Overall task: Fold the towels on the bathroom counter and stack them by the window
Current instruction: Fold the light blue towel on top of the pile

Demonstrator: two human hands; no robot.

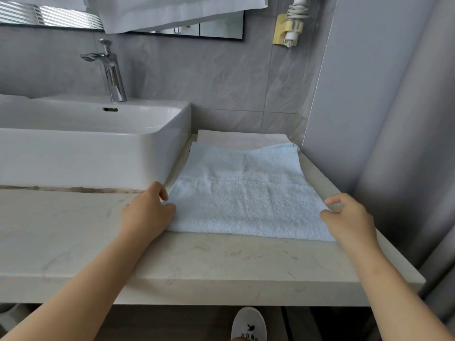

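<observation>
A white sink sits on the table at the left. From this angle only the back wall of its bowl and the overflow slot show. One chrome faucet stands behind it. On the wall at the upper right, a cream holder carries a white hair dryer, nozzle down, with its cord wound round it.

The blue towel lies flat on the table, just right of the sink and against the side wall. Its far edge overlaps a pale pink towel that lies folded beneath it at the back corner.

The left hand is at the blue towel's left edge. Its fingers are curled and its thumb lies on the cloth, pinching that edge. The right hand is at the right edge. Its fingers are bent over the border and its thumb is closed toward them, gripping it. Both forearms reach in over the front of the table.

There are two towels on the table and one white towel hanging across the top of the view. There are two hands and one white slipper on the floor below.
</observation>
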